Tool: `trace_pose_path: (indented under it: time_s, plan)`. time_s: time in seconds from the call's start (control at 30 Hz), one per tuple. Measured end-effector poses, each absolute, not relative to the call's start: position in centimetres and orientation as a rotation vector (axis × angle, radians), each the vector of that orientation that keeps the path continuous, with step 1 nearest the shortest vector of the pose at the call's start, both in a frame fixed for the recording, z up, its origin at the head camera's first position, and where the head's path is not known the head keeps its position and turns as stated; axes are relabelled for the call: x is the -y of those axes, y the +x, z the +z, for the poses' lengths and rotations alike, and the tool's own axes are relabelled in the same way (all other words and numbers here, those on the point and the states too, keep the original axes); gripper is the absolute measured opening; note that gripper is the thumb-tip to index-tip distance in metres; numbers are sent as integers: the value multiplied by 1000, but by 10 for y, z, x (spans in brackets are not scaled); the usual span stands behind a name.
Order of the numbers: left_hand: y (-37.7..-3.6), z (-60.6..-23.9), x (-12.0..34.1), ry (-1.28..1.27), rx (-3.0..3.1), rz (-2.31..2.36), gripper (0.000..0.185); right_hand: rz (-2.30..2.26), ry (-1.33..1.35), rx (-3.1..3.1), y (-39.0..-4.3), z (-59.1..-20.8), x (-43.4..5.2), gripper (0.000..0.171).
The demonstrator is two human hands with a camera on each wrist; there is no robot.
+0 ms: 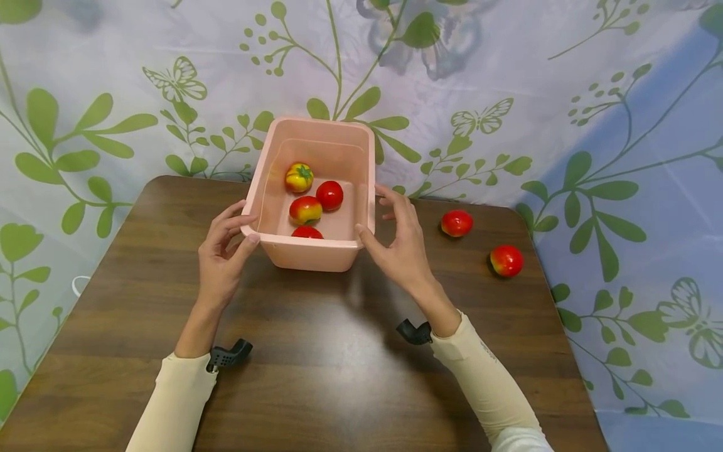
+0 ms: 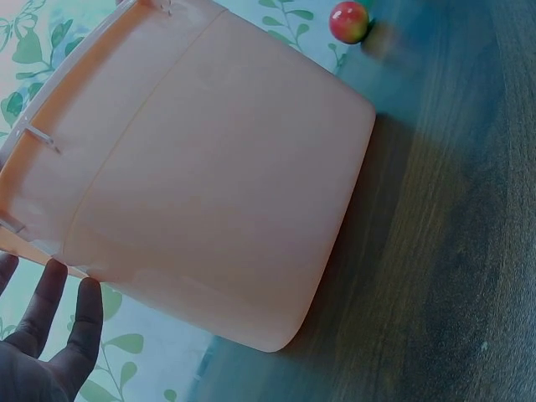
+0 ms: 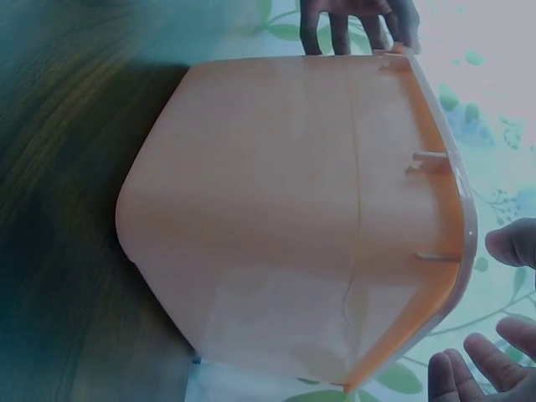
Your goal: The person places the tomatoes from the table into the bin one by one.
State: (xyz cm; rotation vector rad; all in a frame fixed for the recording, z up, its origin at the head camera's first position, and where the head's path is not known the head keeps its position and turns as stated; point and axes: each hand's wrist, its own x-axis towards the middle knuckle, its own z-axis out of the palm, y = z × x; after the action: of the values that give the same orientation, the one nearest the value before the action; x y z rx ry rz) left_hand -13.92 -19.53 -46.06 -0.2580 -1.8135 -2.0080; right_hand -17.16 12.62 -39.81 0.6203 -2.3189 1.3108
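Flanking a pink plastic tub [image 1: 316, 251] near the middle of the dark wooden tabletop [image 1: 316, 364], both hands sit at its near corners. The left hand [image 1: 223, 260] has its thumb laid against the near left corner of the rim, its fingers [image 1: 234, 220] loosely bent and gripping nothing. The right hand [image 1: 398, 242] stands just beside the tub's right wall — thumb tip at the near right corner, fingers spread and relaxed; whether they touch the wall cannot be told.

Inside the tub lie four tomatoes: a yellow-and-red one [image 1: 299, 177] at the back, a red one [image 1: 330, 195] beside it, a red-and-yellow one [image 1: 305, 210] in front, and a red one [image 1: 307, 233] against the near wall. Two more red tomatoes — one [image 1: 456, 223] nearer the tub, one [image 1: 506, 260] further right — rest on the tabletop, well apart from the hands.
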Motion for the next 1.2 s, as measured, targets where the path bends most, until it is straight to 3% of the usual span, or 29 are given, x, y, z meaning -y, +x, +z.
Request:
trace_pose_path:
  time_s: [0.53,0.9,1.2]
  plan:
    - [-139,-461,195,-257,1805,-2022,33,1348,528,2350,-175,-405,-144,62]
    - [-138,-460,197,-256,1810,-2006,32,1568,383,2270,-191,-433,-169,54]
    - [-138,-461,195,-265,1802,-2022,32,1471,156,2321,-204,-453,-210,54]
